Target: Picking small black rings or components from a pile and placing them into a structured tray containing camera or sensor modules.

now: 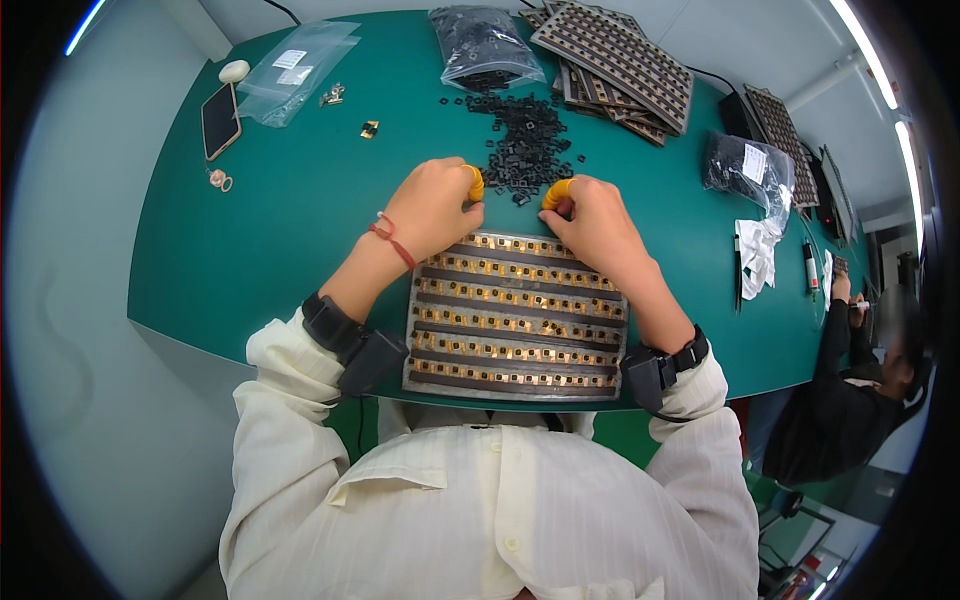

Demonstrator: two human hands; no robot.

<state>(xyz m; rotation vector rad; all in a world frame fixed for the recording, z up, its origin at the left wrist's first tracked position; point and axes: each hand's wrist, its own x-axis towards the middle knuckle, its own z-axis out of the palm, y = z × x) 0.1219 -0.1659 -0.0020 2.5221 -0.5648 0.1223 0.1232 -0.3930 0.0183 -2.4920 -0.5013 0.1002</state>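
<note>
A grey rectangular tray (515, 385) with rows of small gold and black parts lies on the green table in front of me. My left hand (432, 205) rests at its far left edge, fingers curled, a yellow finger cot on one fingertip and a red band at the wrist. My right hand (598, 222) sits at the far right edge, also with a yellow finger cot. Both fingertips pinch close together just short of a loose pile of small black square parts (528, 140). What the fingers hold is too small to tell.
A bag of black parts (485, 45), stacked patterned trays (620, 55), clear plastic bags (295, 70), a phone (220, 120), a small ring (220, 180), another black bag (750, 170) and white cloth (760, 255) lie on the table. Another person (850, 400) sits at right.
</note>
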